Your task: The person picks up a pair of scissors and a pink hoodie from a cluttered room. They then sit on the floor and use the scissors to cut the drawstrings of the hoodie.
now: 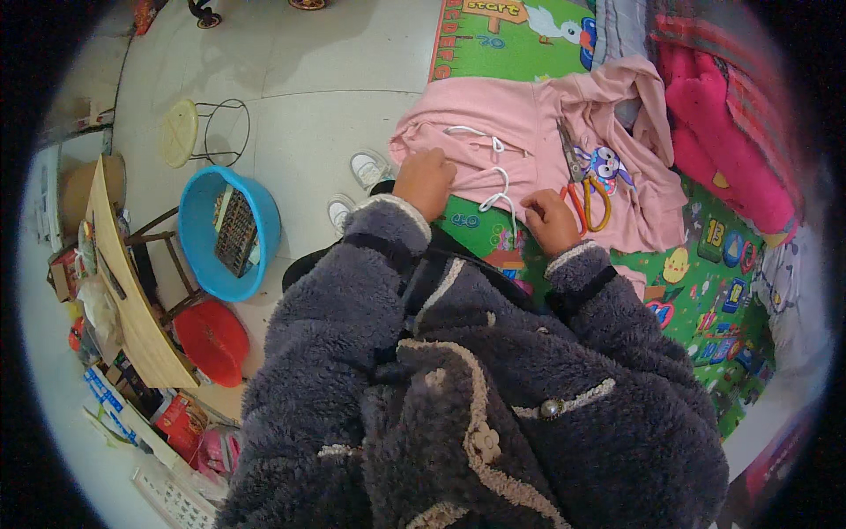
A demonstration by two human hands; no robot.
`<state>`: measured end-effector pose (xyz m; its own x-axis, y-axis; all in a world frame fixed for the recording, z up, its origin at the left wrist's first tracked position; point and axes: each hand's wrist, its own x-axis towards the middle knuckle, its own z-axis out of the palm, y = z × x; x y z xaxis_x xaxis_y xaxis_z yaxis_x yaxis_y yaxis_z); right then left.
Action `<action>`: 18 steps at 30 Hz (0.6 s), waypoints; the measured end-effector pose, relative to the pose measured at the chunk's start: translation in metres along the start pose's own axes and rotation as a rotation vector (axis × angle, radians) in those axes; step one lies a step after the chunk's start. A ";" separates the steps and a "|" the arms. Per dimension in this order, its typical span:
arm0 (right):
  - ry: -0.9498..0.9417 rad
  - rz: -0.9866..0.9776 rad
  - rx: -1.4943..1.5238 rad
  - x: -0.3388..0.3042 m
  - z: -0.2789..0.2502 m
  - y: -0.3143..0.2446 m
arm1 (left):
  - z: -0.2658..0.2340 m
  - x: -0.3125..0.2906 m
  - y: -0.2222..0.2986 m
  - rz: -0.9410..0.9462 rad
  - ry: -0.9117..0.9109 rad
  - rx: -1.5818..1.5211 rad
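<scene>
A pink garment with white drawstrings and a cartoon rabbit print lies spread in front of me. My left hand is at its near left edge, fingers curled onto the cloth. Beside the near edge, my right hand has its fingers bent together close to a hanging cord end; whatever is between them is too small to make out. Scissors with red and yellow looped handles rest on the garment, handles next to my right hand and dark blades pointing away.
Under the garment is a green printed play mat. Pink and striped bedding is piled at the right. On the left stand a blue basin with a dark ridged object inside, a red basin, a stool and a wooden board.
</scene>
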<state>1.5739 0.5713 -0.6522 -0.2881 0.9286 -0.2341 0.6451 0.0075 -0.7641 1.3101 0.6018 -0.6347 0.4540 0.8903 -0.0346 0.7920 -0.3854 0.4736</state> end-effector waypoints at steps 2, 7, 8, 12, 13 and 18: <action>-0.004 0.002 0.007 0.001 0.001 0.003 | -0.011 0.002 -0.003 0.191 0.038 -0.153; -0.013 0.029 -0.003 0.005 0.002 0.002 | -0.029 -0.001 0.003 -0.090 -0.275 -0.352; -0.012 0.010 -0.011 0.006 0.002 0.002 | -0.030 -0.001 0.003 -0.198 -0.331 -0.396; -0.024 -0.007 -0.030 0.009 0.001 0.001 | -0.027 -0.001 0.001 -0.149 -0.351 -0.343; -0.033 0.007 -0.026 0.009 0.001 0.001 | -0.026 -0.003 -0.002 -0.132 -0.343 -0.374; -0.051 0.023 -0.084 0.011 -0.001 -0.003 | -0.019 -0.006 -0.023 -0.146 -0.403 -0.236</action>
<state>1.5699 0.5819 -0.6519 -0.3066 0.9087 -0.2832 0.7088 0.0194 -0.7052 1.2819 0.6098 -0.6285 0.5035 0.7486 -0.4313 0.7660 -0.1559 0.6236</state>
